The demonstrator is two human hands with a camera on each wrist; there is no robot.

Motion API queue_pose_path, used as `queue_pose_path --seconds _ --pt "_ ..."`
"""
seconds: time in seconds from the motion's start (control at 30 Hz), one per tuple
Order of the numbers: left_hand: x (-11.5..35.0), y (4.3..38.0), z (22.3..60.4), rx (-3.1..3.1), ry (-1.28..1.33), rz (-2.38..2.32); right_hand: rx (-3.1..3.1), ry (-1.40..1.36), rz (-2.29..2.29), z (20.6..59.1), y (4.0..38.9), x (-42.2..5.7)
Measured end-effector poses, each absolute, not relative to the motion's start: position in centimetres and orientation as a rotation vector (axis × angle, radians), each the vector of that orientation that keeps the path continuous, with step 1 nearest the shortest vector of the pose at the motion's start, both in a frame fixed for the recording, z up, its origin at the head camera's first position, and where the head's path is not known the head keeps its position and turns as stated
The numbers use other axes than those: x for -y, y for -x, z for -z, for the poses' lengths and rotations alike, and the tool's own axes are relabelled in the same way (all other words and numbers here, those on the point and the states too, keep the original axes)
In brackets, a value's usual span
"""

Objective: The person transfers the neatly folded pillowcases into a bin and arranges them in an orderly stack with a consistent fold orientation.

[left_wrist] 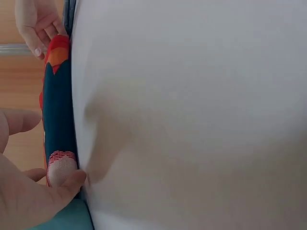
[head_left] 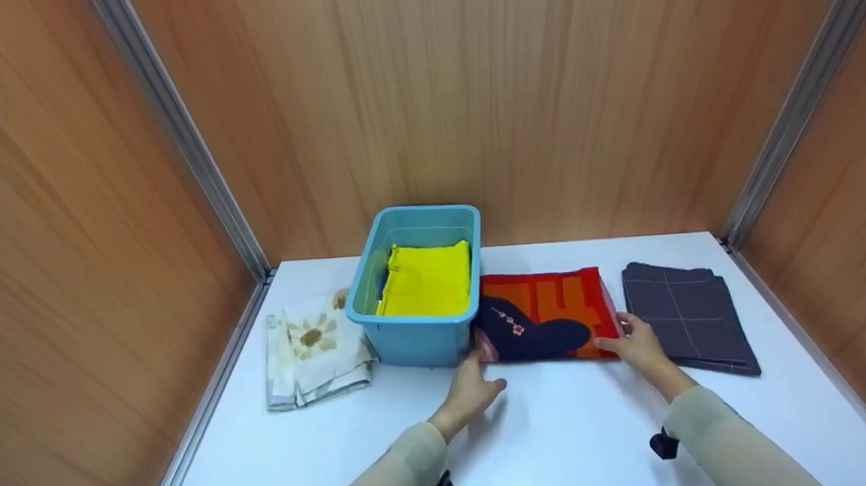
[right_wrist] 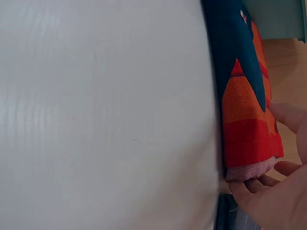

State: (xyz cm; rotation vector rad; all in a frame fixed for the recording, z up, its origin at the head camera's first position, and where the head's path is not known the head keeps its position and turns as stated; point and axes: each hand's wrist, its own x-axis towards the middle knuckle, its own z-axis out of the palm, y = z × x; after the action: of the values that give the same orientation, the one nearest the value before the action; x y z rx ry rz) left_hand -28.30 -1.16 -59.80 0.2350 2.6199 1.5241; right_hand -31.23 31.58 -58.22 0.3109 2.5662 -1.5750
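A folded red, orange and navy cloth (head_left: 550, 315) lies flat on the white table (head_left: 565, 430), between a blue bin and a grey cloth. My left hand (head_left: 475, 383) reaches its near left corner, and a fingertip (left_wrist: 72, 184) presses against the pink inner edge of the cloth (left_wrist: 58, 120) there. My right hand (head_left: 635, 343) is at the near right corner. Its fingers (right_wrist: 256, 189) curl under the pink edge of the cloth (right_wrist: 247, 110), with another digit lying over the top.
A blue plastic bin (head_left: 416, 334) holding a folded yellow cloth (head_left: 428, 281) touches the red cloth's left side. A floral cloth (head_left: 312, 348) lies left of the bin. A folded grey checked cloth (head_left: 689, 317) lies to the right. Wooden walls enclose the table.
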Motion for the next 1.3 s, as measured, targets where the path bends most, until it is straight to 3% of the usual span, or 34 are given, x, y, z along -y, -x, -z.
queue_pose_path --seconds 0.7,0.97,1.3 --pt "1.0 28.3 59.9 -2.456 -0.166 -1.795 -2.661 -0.327 1.537 58.8 30.1 -32.8" --pt "0.8 28.8 60.2 -2.417 -0.019 -1.785 -2.679 -0.339 1.550 58.8 29.3 -33.1" --pt "1.0 29.9 60.4 -2.418 -0.080 -1.714 -2.783 -0.422 1.506 58.9 28.3 -32.8"
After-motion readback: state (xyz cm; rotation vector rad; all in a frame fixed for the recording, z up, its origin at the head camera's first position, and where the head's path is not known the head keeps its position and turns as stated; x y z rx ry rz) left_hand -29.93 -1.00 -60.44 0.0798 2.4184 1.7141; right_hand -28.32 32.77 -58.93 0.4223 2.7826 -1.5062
